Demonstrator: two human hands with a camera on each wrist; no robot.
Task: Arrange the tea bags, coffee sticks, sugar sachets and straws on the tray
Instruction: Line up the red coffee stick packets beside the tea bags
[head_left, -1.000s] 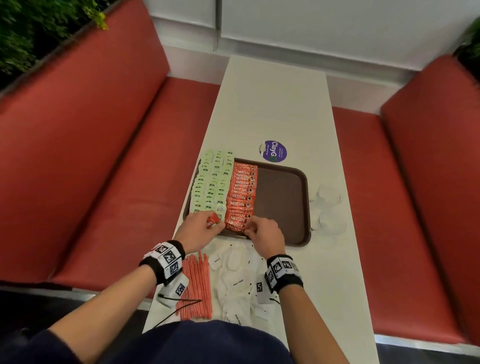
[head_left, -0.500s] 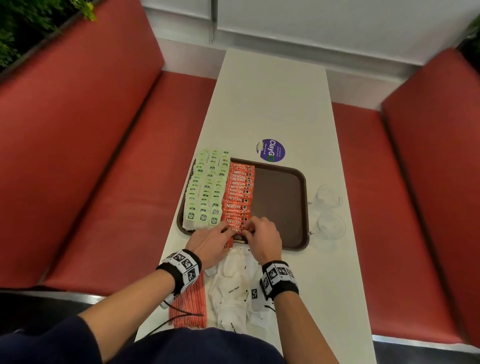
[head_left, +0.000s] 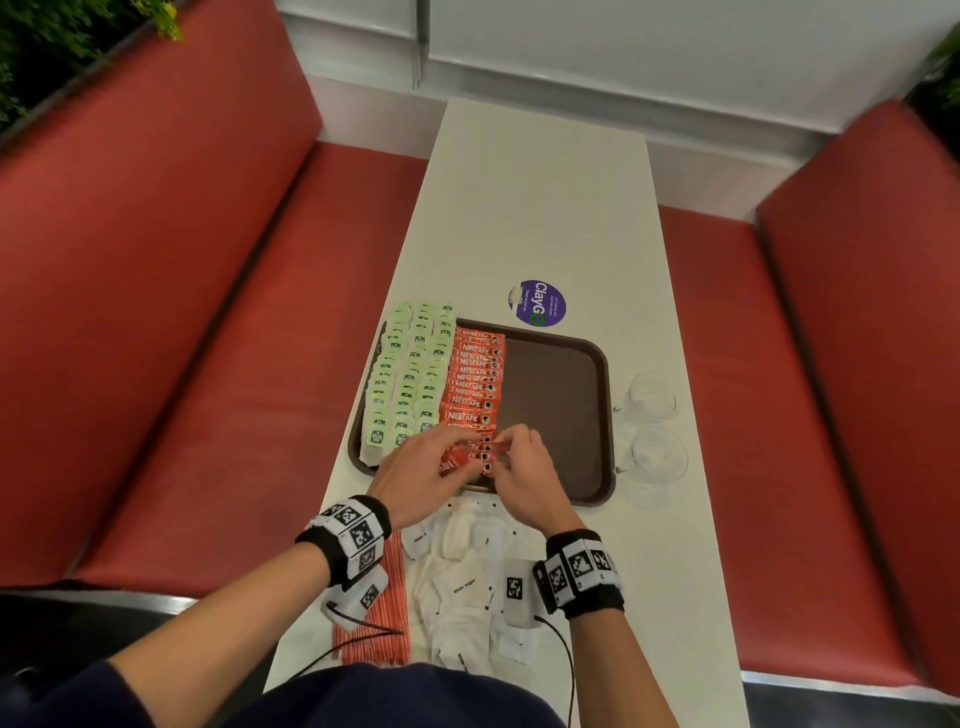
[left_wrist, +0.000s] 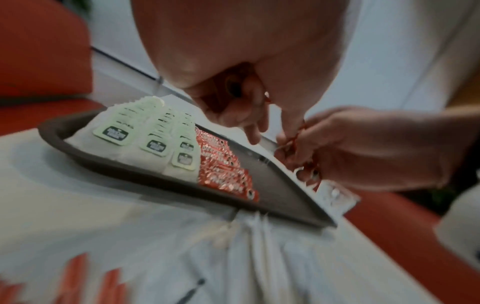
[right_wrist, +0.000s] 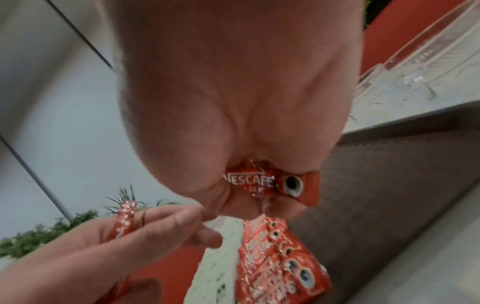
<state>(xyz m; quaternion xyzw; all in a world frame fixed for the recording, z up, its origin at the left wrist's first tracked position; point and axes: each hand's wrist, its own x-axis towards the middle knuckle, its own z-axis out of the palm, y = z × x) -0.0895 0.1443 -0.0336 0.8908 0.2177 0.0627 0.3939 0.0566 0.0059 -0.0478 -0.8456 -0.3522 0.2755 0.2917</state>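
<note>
I observe both hands at the brown tray's 6 o'clock edge: right hand pinches a Nescafe stick; left hand grips further sticks.

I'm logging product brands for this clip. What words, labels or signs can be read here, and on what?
"NESCAFE": on the red coffee sticks in the tray, and on the stick the right hand pinches.
"ClayGO": on the round purple sticker on the table; its small print is unreadable.
"White sugar": on a white sugar sachet.
Green tea bag tags: too blurred to read.
</note>
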